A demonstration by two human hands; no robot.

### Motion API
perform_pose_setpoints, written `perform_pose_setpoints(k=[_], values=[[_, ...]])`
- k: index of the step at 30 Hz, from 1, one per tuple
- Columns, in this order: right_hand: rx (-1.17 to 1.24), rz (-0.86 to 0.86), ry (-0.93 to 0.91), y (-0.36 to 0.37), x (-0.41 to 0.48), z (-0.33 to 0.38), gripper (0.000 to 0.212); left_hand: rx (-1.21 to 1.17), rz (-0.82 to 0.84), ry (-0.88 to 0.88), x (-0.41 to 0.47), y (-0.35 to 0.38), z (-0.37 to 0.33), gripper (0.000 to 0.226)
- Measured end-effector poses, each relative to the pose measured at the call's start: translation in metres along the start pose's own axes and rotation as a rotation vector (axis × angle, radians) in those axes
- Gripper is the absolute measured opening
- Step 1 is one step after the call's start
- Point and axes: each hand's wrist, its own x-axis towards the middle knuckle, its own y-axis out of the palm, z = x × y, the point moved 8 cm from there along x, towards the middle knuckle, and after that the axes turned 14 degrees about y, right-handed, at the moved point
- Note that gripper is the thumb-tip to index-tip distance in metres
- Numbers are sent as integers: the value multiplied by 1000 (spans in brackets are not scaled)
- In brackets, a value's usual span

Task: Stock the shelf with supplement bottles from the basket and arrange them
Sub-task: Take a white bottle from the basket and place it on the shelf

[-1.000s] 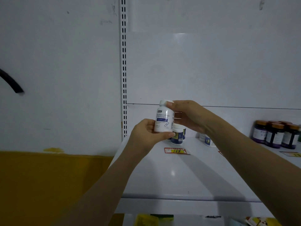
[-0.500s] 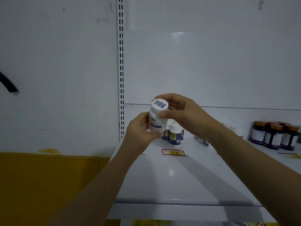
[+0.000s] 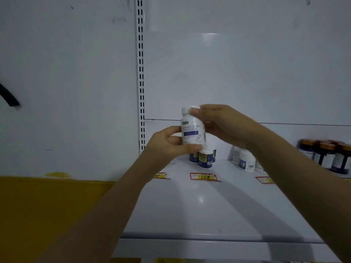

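Note:
I hold a white supplement bottle [image 3: 192,130] with a blue label upright above the back of the white shelf [image 3: 199,209]. My left hand [image 3: 167,145] grips its lower body from the left, thumb under the base. My right hand [image 3: 222,124] pinches its white cap and upper side from the right. Behind and below the held bottle stand a few small white-and-blue bottles [image 3: 205,159] on the shelf. The basket is not in view.
More white bottles [image 3: 246,161] stand to the right, and dark bottles with orange caps [image 3: 326,156] at the far right. Red-and-yellow price tags [image 3: 204,176] lie on the shelf. A slotted upright [image 3: 141,76] runs up the back wall at left.
The bottle was tilted with its cap toward me half a second ago; now it stands upright again with the label facing me. Both hands have kept hold of it.

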Motion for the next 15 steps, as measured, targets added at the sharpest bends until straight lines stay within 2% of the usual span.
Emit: perform_pose_setpoints(k=[3, 6, 11, 15], values=[[61, 24, 314, -7, 17, -22, 45, -120, 15, -184, -3, 5, 9, 48], [35, 4, 478, -7, 22, -42, 51, -128, -2, -339, -6, 4, 21, 61], [52, -16, 522, -9, 23, -54, 44, -107, 30, -399, -9, 2, 33, 60], [39, 0, 449, -11, 24, -45, 36, -149, 17, -435, -8, -1, 40, 41]])
